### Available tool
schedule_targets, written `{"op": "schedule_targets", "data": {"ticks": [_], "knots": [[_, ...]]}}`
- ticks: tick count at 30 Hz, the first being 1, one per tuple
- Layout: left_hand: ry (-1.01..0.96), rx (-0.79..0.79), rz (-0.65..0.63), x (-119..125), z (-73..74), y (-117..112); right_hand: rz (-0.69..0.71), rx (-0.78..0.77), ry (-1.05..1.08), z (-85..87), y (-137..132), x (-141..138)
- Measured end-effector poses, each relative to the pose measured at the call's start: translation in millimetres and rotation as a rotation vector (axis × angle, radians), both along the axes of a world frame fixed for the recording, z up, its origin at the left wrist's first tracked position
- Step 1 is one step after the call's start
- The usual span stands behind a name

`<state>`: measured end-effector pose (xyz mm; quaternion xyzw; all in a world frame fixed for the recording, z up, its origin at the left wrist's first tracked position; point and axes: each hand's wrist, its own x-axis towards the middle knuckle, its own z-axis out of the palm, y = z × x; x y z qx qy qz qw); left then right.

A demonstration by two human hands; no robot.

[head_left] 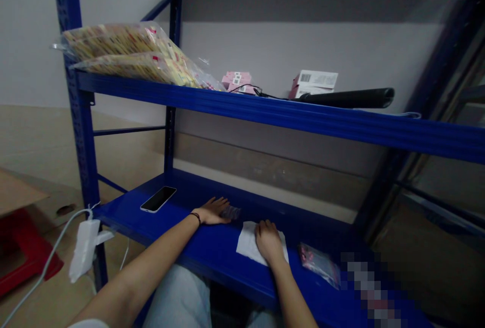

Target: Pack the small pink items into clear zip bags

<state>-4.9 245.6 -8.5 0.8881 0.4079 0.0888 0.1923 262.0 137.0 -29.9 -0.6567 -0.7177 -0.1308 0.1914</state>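
Note:
My left hand (pixel 212 211) lies on the lower blue shelf (pixel 204 247) with its fingers stretched out and apart, a dark band around the wrist. At its fingertips is a small clear plastic piece (pixel 232 212); what kind it is I cannot make out. A white cloth or paper sheet (pixel 248 243) is spread flat on the shelf, and my right hand (pixel 268 239) presses down on it with the fingers bent and close together. Right of that hand lies a clear plastic bag (pixel 320 263) with small pink pieces inside.
A smartphone (pixel 159 199) lies on the shelf's left. On the upper shelf are bags of yellow packets (pixel 125 50), pink boxes (pixel 238 81), white boxes (pixel 316 80) and a black tube-like object (pixel 348 98). A white power strip (pixel 85 249) hangs at the left edge, near a red stool (pixel 28 247).

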Motion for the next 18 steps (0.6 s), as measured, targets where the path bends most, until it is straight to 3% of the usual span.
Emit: {"op": "schedule_targets", "data": {"ticks": [6, 13, 18], "knots": [[-0.063, 0.062, 0.003, -5, 6.8, -13, 0.009, -0.003, 0.031, 0.4, -1, 1], [-0.151, 0.068, 0.182, -53, 19.0, -15, 0.009, -0.022, 0.194, 0.9, 2, 5], [-0.090, 0.002, 0.084, -51, 29.9, -1, 0.015, -0.004, 0.235, 5.1, 0, 4]]}}
